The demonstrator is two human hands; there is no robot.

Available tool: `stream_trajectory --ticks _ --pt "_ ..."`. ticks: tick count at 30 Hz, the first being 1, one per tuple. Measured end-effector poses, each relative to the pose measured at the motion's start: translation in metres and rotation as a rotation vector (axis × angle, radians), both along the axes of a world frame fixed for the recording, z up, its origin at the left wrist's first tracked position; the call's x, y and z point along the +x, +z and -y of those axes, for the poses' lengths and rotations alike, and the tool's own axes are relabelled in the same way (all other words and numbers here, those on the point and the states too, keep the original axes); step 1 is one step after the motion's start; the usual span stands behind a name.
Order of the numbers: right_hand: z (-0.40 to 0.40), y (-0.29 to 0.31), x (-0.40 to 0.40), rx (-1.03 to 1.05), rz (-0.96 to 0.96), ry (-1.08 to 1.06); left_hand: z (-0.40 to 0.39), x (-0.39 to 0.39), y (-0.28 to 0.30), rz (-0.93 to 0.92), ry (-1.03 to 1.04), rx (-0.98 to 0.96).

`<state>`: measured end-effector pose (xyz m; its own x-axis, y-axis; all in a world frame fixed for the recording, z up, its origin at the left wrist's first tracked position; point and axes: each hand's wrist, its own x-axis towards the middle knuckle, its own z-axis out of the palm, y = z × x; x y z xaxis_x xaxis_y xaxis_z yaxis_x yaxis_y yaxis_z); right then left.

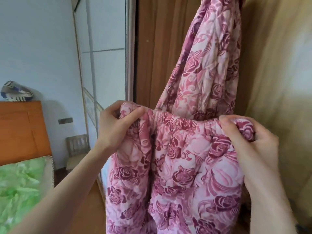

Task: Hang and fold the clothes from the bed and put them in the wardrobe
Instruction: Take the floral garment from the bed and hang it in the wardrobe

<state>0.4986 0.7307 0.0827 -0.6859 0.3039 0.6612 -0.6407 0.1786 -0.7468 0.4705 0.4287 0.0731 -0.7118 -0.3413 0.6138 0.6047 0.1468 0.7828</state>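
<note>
Fingers of left hand (pixel 116 125) curled, thumb on top, pinching left end of trousers (pixel 177 166) waistband. Forearm comes up from bottom left, wrist bent in toward cloth. Right hand (pixel 249 139) same on right end: fingers wrapped round bunched waistband, thumb across top, forearm rising from bottom right. Waistband stretched roughly level between both hands, gathered elastic edge visible; legs hang straight down out of frame.

Left: bed (pixel 20 179) with green sheet, orange headboard (pixel 22 132), striped item (pixel 15 91) on top of it. Floor gap between bed and trousers. Sliding door (pixel 104 53) edge stands just behind left hand. Matching floral top (pixel 207 61) hangs in wardrobe (pixel 155 48) opening, lower hem just behind the waistband. Yellowish fabric (pixel 276 65) right of it, close behind right hand.
</note>
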Motion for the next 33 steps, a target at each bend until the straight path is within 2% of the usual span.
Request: stream_trajectory --ticks 8,13,21,26,33 --pt "0.021 0.030 -0.008 0.004 -0.065 -0.247 0.022 -0.048 0.030 -0.048 -0.300 -0.016" --pt "0.016 0.061 0.011 -0.011 -0.064 -0.350 0.012 -0.044 0.065 -0.084 -0.453 -0.022" --pt "-0.006 0.126 0.052 -0.022 -0.099 -0.459 -0.032 -0.035 0.126 -0.109 -0.699 0.090" --pt "-0.027 0.146 0.074 0.017 -0.145 -0.571 -0.069 -0.038 0.145 -0.139 -0.735 0.085" --pt "-0.060 0.159 0.091 0.243 0.026 -0.870 -0.116 -0.047 0.159 -0.182 -0.713 0.023"
